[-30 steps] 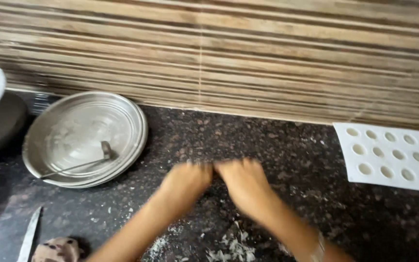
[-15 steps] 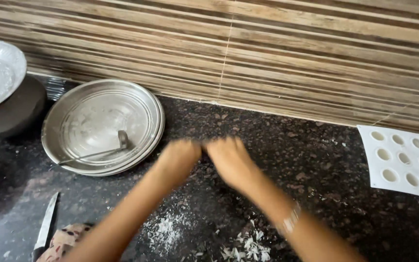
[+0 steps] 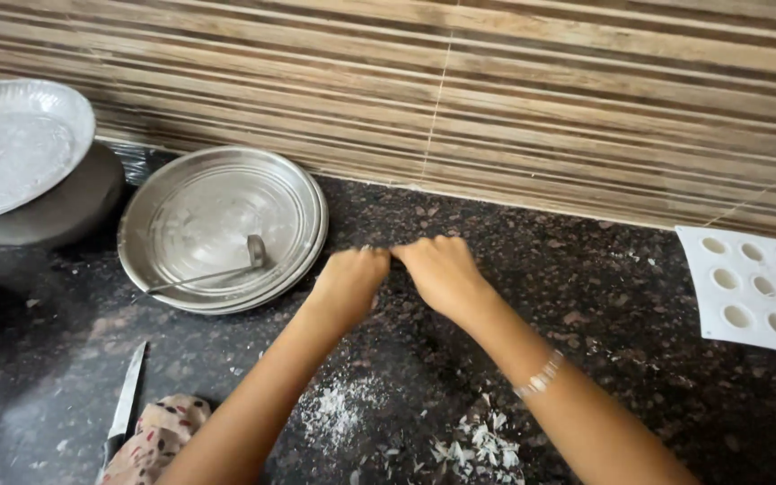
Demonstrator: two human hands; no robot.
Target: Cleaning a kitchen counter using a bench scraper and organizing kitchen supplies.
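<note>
A dark speckled desk meets a striped tile wall. At left sits a steel plate, a spoon on it. Left hand and right hand touch, curled fingers pressed onto the desk; anything pinched is hidden.

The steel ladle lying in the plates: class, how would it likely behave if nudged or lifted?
The ladle looks thin and stiff, probably light. On the smooth, shiny plates it would likely slide and clatter. Its round bowl may let it rock.

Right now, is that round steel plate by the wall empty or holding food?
Empty of food: the steel plate shows bare metal, with only a small spoon lying in it.
</note>
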